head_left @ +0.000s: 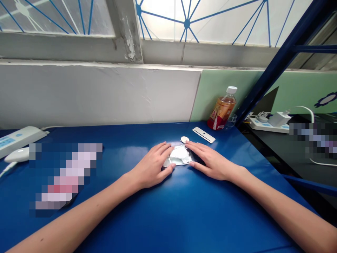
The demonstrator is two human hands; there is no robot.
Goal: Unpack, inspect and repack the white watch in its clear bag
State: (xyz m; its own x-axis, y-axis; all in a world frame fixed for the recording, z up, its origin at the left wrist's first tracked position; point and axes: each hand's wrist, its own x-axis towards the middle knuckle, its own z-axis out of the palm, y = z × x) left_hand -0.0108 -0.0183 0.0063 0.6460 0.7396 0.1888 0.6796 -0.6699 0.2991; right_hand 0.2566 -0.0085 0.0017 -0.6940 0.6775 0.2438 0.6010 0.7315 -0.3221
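Observation:
A small silvery foil pouch (179, 156) lies flat on the blue table (168, 218), near the middle. My left hand (152, 166) rests on its left edge, fingers stretched out flat and thumb against the lower corner. On the pouch's right side my right hand (210, 160) presses down, fingers straight and close together. A small white round disc (184, 139) sits just beyond the pouch, by my right fingertips. Neither hand lifts anything.
A white flat strip (203, 135) lies beyond the disc. A drink bottle (222, 109) with a white cap stands at the back right beside a blue frame post (276, 63). A white power strip (18, 138) and a white mouse (17, 155) sit far left.

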